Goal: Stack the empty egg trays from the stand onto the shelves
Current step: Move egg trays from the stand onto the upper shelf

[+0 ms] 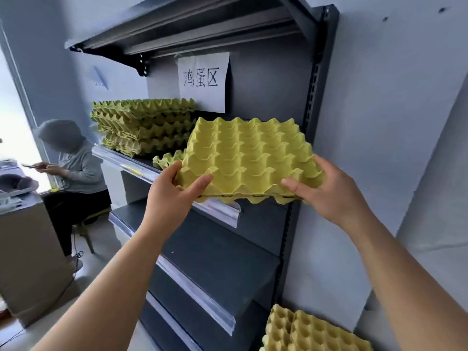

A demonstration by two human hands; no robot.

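Left hand (172,198) and right hand (329,193) grip egg tray (243,153) between them.

Head-worn wide-angle camera faces forward at the shelves (222,249) from close by, perhaps tilted slightly.

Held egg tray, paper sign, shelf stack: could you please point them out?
Held egg tray (245,153): head view, its cupped top.
Paper sign (202,82): head view, the written middle.
Shelf stack (141,127): head view, its front side.
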